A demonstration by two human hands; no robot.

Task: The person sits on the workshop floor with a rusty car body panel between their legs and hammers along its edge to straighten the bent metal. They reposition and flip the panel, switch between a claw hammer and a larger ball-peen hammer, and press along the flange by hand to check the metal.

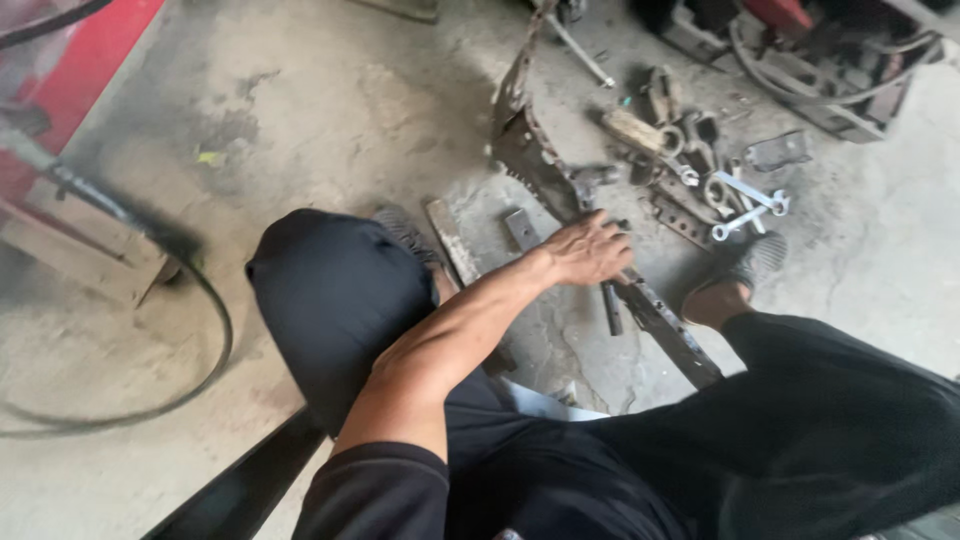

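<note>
Rusty, rigid and probably heavy, the long metal bar (660, 325) lies on the concrete floor (330, 110) between the person's knees, best gripped near its upper end, where the left hand (590, 250) rests, fingers curled over it; right hand unseen.

No packages, labels, signs or screens show anywhere on the concrete floor or among the metal parts.
</note>
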